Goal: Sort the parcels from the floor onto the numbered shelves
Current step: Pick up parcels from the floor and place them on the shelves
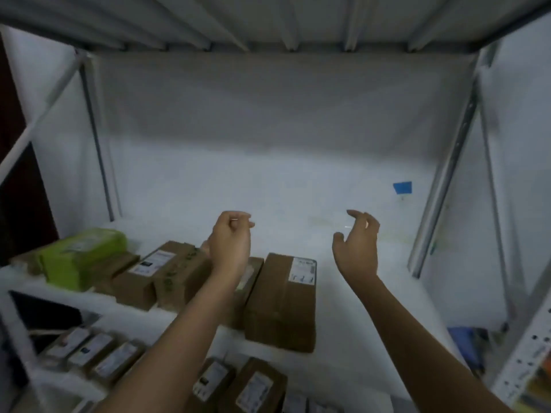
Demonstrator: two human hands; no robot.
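Parcels sit in a row along the left half of the shelf (357, 323): a long brown parcel (280, 302) closest to the middle, its end reaching the front edge; a second brown parcel (252, 278) touching its left side, mostly hidden by the forearm; a taped brown parcel (176, 272) further left; and a green parcel (80, 257) on top of flat brown ones at the left end. The left hand (231, 242) hovers over the row with its fingers loosely curled and nothing in them. The right hand (357, 245) hovers over the bare right half, fingers relaxed and spread, also with nothing in it. Neither hand touches a parcel. Judgement: the step is between parcels, placement on this shelf looks done, and the next move calls for dropping back to the floor for another parcel and reading its label. The floor pile is out of view and no shelf number is readable here. Further out, more labelled parcels (256, 386) lie on the level below, plus a blurry row at its left (92, 353). Blue tape (402, 187) is on the back wall near the right rear corner. The shelf deck above (268, 22) hangs low, so tall parcels may need tilting to go in. A right post (441, 186) and a neighbouring rack (524, 368) crowd the right side. The right half of the shelf is free for the next one.
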